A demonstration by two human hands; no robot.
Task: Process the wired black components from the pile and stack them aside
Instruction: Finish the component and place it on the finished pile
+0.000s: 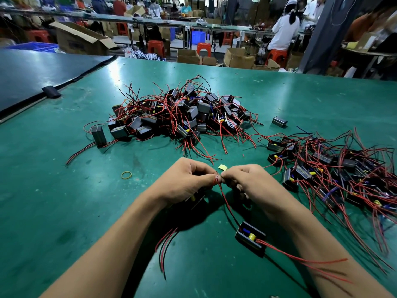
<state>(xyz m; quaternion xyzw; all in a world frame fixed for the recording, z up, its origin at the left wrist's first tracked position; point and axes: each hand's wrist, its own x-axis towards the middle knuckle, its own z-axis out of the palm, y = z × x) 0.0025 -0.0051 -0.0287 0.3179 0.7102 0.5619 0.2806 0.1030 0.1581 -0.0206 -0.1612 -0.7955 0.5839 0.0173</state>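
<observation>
A big pile of black box components (182,114) with red and black wires lies on the green table (64,190) ahead of me. A second spread of such components (335,173) lies at the right. My left hand (184,182) and my right hand (242,181) meet fingertip to fingertip, both pinching red wire ends (218,179). Under my left hand a black component (196,197) shows partly. One wire runs down to another black component (250,236) lying open side up between my forearms, showing a yellow part inside.
A yellow rubber band (126,175) lies left of my hands, a small yellow scrap (222,167) just beyond them. A lone black box (279,121) sits right of the pile. A dark board (32,78) covers the far left. People, cardboard boxes and red stools fill the background.
</observation>
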